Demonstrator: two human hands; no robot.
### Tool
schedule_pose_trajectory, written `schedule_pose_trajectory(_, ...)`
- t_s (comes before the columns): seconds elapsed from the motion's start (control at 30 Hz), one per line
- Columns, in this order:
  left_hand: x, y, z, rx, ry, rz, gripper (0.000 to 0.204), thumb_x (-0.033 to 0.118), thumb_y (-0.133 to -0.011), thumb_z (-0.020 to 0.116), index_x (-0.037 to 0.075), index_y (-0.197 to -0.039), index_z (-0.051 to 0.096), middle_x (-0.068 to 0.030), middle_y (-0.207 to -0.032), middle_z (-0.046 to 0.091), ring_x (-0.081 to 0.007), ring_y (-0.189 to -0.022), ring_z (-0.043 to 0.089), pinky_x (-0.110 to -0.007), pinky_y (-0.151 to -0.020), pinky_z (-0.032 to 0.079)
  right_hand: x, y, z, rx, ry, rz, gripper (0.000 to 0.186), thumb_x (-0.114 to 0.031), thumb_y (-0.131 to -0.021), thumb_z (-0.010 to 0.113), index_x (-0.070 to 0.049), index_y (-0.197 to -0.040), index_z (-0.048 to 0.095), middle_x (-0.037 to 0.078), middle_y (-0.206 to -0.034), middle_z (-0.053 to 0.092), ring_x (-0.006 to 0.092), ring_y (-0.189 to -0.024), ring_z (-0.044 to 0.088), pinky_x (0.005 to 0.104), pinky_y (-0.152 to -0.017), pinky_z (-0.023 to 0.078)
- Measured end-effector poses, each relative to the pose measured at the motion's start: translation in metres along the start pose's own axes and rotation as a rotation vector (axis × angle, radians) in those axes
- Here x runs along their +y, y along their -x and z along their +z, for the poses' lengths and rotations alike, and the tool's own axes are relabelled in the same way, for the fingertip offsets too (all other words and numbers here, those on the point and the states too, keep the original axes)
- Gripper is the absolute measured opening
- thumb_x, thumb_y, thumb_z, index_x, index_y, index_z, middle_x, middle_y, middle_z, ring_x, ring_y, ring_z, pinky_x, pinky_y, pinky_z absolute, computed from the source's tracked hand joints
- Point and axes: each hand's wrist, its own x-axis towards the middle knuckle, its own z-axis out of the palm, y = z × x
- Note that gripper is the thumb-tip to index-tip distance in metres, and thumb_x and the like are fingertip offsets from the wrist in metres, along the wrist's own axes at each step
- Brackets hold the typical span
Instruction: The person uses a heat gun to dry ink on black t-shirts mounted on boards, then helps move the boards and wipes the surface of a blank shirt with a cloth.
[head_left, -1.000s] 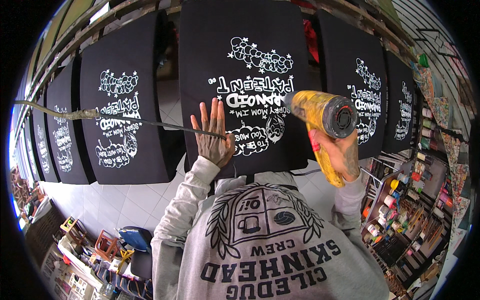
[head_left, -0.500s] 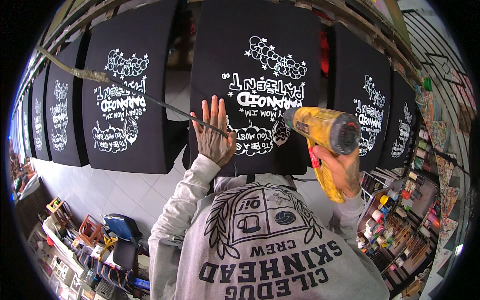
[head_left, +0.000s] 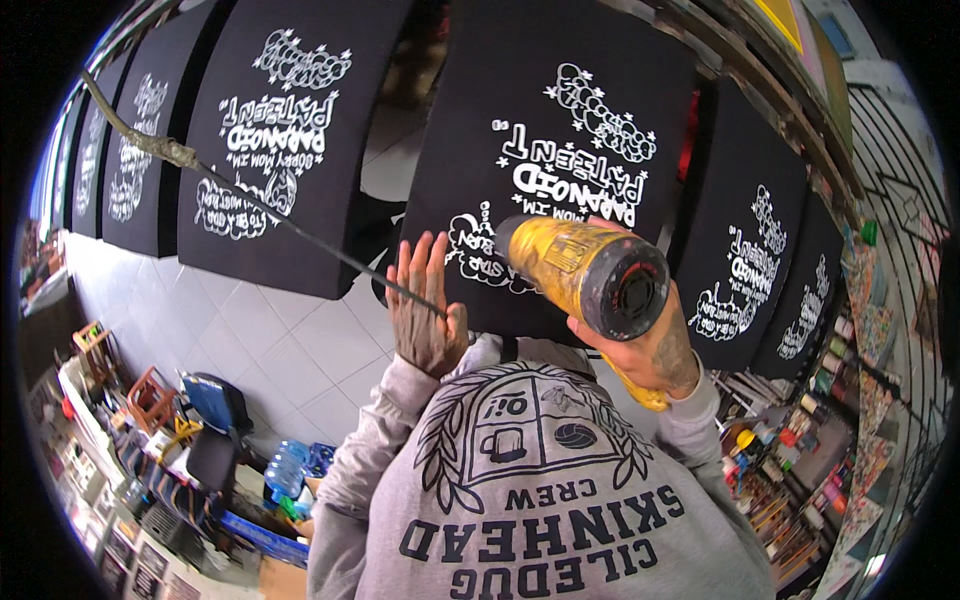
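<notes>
On the black cloth (head_left: 480, 110) we see white lettering (head_left: 578, 183), white stars (head_left: 586, 76) and, toward its lower edge, white cloud outlines (head_left: 474, 250). Our heat gun (head_left: 568, 262) is yellow with a blackish rear (head_left: 640, 290); our grey sweatshirt (head_left: 560, 475) carries a black crest (head_left: 535, 415), leaf sprays (head_left: 443, 455) and block letters (head_left: 540, 545). The floor tiles (head_left: 255, 340) are pale grey.

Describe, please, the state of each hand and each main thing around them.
Left hand: open, fingers extended; contact with the cloth unclear.
Right hand: closed around the handle.
Yellow heat gun: held, nozzle toward the cloth; on or off cannot be told.
Centre black cloth: spread out, partly hidden.
White print: partly covered from view; wet or dry unclear.
Cord: nearly straight, crossing before the left hand.
</notes>
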Motion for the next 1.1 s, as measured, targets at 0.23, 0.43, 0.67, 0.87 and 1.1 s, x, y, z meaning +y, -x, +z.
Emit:
schedule_pose_trajectory(0.23,0.010,0.060,0.003,0.315,0.335,-0.178,0.055,0.047,-0.104,0.031,0.004,-0.103,0.065,-0.0118,-0.103,0.066,-0.0303,-0.092,0.058,-0.042,-0.083,0.040,-0.018,-0.033,0.029,-0.241,0.095,-0.144,0.078,-0.006,-0.074,0.084,0.002,-0.141,0.046,0.020,-0.129,0.063,0.0300,-0.111,0.069,0.0360,-0.093,0.054)
schedule_pose_trajectory(0.43,0.013,0.081,0.019,0.363,0.602,-0.314,0.070,0.062,-0.099,0.033,0.003,-0.077,0.065,-0.0065,-0.058,0.057,-0.0199,-0.053,0.058,-0.035,-0.052,0.044,-0.033,-0.044,0.061,-0.171,-0.006,-0.102,0.079,0.005,-0.076,0.078,0.001,-0.146,0.042,0.012,-0.129,0.062,0.0189,-0.119,0.060,0.0338,-0.100,0.049)
schedule_pose_trajectory(0.67,0.028,0.139,-0.002,0.312,0.746,-0.567,0.026,0.024,-0.092,0.042,0.008,-0.078,0.057,-0.0102,-0.067,0.060,-0.0323,-0.071,0.065,-0.043,-0.068,0.049,-0.041,-0.013,0.057,-0.606,-0.047,-0.082,0.076,0.002,-0.074,0.078,0.002,-0.143,0.046,0.011,-0.118,0.068,0.0187,-0.109,0.064,0.0324,-0.097,0.050)
schedule_pose_trajectory(0.87,0.013,0.159,0.025,0.593,0.710,-0.370,0.035,0.031,-0.101,0.043,0.008,-0.080,0.057,-0.0099,-0.065,0.059,-0.0275,-0.060,0.060,-0.039,-0.060,0.047,-0.050,0.034,0.047,-0.572,-0.012,0.014,0.061,0.005,-0.078,0.075,0.001,-0.135,0.055,0.005,-0.100,0.070,0.0154,-0.088,0.068,0.0300,-0.079,0.055)
schedule_pose_trajectory(1.1,0.032,0.168,0.035,0.699,0.254,-0.233,0.021,0.025,-0.099,0.054,0.004,-0.101,0.057,-0.0125,-0.077,0.060,-0.0337,-0.063,0.061,-0.044,-0.055,0.046,0.001,0.042,0.031,-0.343,0.051,-0.251,0.038,0.003,-0.076,0.074,0.002,-0.114,0.064,0.007,-0.099,0.070,0.0147,-0.077,0.067,0.0303,-0.067,0.055)
